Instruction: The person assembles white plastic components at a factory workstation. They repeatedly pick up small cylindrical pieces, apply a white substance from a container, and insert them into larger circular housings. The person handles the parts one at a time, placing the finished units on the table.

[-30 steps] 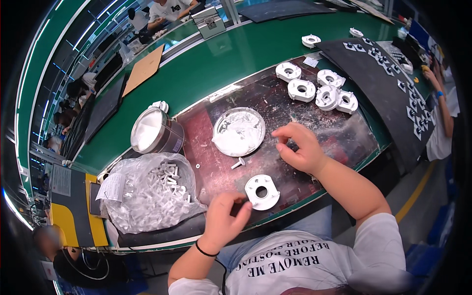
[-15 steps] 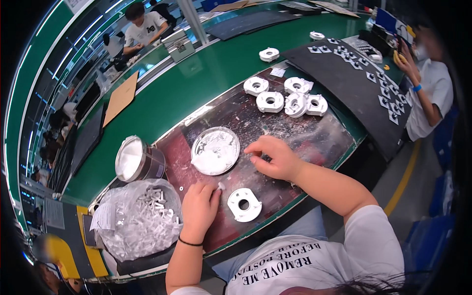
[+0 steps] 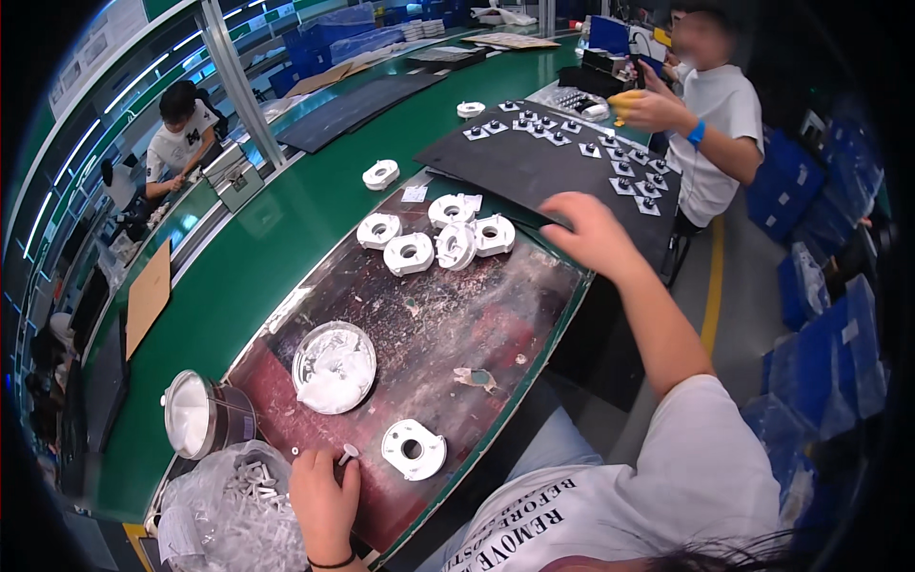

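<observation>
A white ring part (image 3: 413,448) lies at our mat's (image 3: 457,324) near edge, just right of our left hand (image 3: 324,496), which pinches a small pin (image 3: 348,454). Our right hand (image 3: 596,234) hovers open, empty, over the far right corner beside the stacked rings (image 3: 438,238).

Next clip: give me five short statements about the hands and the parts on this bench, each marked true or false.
1. The left hand holds a small white pin beside the bag of white parts. True.
2. The right hand rests on the single white ring part. False: it is raised above the edge of the black mat, far from that part.
3. Several white ring parts are clustered at the worn mat's far end. True.
4. The round dish is stacked on the metal cup. False: they sit side by side.
5. The belt is red. False: green.
</observation>
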Tool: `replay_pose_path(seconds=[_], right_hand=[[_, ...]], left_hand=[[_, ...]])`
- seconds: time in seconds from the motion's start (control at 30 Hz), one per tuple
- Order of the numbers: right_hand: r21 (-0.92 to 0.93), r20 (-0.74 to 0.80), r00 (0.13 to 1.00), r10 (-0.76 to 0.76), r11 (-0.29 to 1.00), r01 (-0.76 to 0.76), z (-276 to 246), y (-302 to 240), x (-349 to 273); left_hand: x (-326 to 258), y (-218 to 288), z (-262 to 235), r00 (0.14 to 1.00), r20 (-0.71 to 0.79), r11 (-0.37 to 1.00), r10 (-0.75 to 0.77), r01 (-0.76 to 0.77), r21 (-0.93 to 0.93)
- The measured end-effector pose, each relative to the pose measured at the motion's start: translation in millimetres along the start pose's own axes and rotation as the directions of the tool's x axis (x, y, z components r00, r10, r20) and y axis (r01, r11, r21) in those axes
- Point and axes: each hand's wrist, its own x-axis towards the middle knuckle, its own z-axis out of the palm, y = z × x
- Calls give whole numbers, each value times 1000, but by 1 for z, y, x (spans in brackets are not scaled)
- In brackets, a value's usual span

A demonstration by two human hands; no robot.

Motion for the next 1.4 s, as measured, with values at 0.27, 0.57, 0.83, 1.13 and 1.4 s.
replay_pose_path(seconds=[0.27, 0.57, 0.83, 1.13, 1.4], right_hand=[[-353, -155, 866, 475, 792, -498, -40, 100, -66], [-479, 87, 701, 708, 646, -594, -49, 129, -59], [-397, 113, 748, 653, 720, -569, -52, 116, -59], [-365, 49, 966, 254, 905, -219, -25, 62, -102], [-443, -318, 947, -49, 891, -103, 1, 67, -109]], left_hand=[[-5, 1, -2, 1000, 6, 1000, -13, 13, -4], [-4, -3, 0, 1000, 21, 1000, -18, 19, -12], [-1, -3, 1, 998, 37, 999, 46, -45, -10], [-5, -11, 9, 998, -18, 998, 60, -60, -1], [-2, -9, 14, 995, -62, 996, 76, -79, -51]])
